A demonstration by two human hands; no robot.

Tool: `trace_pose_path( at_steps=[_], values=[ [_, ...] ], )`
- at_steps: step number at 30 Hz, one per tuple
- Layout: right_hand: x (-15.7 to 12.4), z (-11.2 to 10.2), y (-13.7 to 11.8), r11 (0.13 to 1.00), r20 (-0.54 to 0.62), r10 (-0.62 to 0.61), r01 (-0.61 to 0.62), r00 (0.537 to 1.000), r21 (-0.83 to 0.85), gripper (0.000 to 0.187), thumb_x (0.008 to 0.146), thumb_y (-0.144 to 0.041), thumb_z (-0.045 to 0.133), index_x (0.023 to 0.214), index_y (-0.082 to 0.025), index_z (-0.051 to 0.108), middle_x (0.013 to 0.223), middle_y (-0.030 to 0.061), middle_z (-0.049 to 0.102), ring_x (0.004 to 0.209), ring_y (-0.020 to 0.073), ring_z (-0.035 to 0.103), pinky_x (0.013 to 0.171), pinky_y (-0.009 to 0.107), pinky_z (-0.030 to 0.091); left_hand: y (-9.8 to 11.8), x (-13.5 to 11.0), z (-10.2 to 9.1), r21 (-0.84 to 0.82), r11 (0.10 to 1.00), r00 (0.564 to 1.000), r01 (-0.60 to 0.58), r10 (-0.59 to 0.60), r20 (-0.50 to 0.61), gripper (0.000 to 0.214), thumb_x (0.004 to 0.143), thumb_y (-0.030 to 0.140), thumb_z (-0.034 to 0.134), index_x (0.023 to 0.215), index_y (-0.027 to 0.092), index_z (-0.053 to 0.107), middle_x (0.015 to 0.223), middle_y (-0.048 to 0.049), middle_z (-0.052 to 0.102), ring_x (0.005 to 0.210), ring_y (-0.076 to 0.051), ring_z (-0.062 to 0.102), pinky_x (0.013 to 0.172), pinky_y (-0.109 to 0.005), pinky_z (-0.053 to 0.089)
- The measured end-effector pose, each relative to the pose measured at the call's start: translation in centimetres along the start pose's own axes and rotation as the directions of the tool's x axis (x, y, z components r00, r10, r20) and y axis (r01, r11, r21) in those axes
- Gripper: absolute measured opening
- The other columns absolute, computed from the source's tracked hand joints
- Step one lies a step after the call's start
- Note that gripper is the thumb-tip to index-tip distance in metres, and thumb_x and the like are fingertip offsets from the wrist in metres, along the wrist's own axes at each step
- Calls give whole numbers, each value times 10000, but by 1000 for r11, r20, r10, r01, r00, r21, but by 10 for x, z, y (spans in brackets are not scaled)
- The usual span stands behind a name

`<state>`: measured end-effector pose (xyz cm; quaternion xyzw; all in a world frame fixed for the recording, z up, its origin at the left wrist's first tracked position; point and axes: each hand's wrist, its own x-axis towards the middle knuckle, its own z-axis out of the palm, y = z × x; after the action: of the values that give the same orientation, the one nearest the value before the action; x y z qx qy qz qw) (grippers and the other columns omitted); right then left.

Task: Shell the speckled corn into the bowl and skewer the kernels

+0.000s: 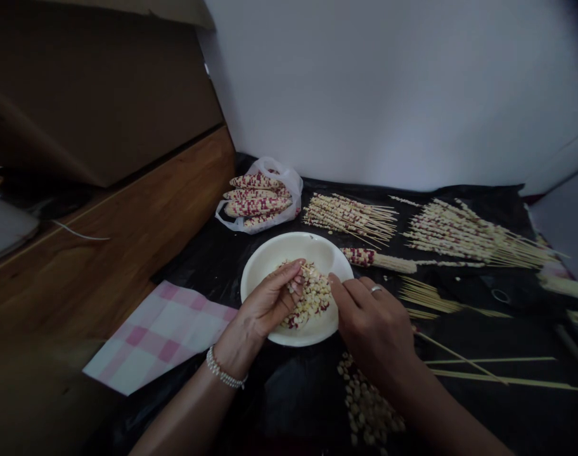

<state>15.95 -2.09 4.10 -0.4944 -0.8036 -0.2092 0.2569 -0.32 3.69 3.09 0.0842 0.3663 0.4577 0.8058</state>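
Loose kernels (314,299), cream with dark red, heaped in white bowl (264,269), just ahead of the body. Left hand (270,296), beaded bracelet (224,372) at wrist: over the bowl, palm turned inward, fingers curled among the kernels, thumb near fingertips; grip on any kernel, cannot tell. Right hand (375,322), ring (376,289) on one finger: at bowl's right rim, back uppermost, fingers curled in. Thin stick (464,358) emerging from behind it, in line with the fingertips; whether gripped, cannot tell.

Near right forearm: scatter of pale kernels (365,402) on black sheet (289,396). Just past bowl's right rim: cob (381,259), kernels at left end, bare toward right. Behind bowl: plastic bag (293,183) with speckled cobs (258,206). To its right: two bundles of kernel-strung sticks, smaller (339,213) and larger (460,234). Farther right of hand: bare sticks (426,296). Left of bowl: pink-and-white checked sheet (160,335). Beyond: wooden panel (175,199), pale wall (388,95).
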Motion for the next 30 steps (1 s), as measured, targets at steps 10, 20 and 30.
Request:
trace_pose_path(
  at_steps=[10, 20, 30],
  values=[
    [-1, 0, -2, 1000, 21, -7, 6, 1000, 10, 272, 853, -67, 502, 1072, -33, 661, 734, 81, 599, 689, 194, 480, 640, 328, 388, -1, 2, -5, 77, 995, 997, -56, 52, 56, 115, 742, 69, 707, 854, 95, 699, 699, -11, 629, 570, -34, 553, 507, -97, 471],
    [-3, 4, -4, 999, 12, 4, -5, 1000, 32, 287, 846, -48, 507, 1091, -13, 652, 740, 84, 604, 694, 193, 496, 637, 325, 391, -3, -2, 2, 105, 993, 998, -57, 52, 41, 79, 714, 65, 730, 769, 90, 680, 649, 8, 595, 545, -25, 533, 480, -84, 424],
    [-4, 8, -5, 999, 43, -1, 0, 999, 35, 289, 857, -59, 486, 1100, -31, 639, 765, 88, 629, 704, 178, 513, 652, 299, 411, -10, -3, 2, 123, 992, 996, -18, 7, 93, 104, 789, 100, 682, 891, 93, 694, 758, -46, 646, 633, -71, 603, 568, -131, 502]
  ],
)
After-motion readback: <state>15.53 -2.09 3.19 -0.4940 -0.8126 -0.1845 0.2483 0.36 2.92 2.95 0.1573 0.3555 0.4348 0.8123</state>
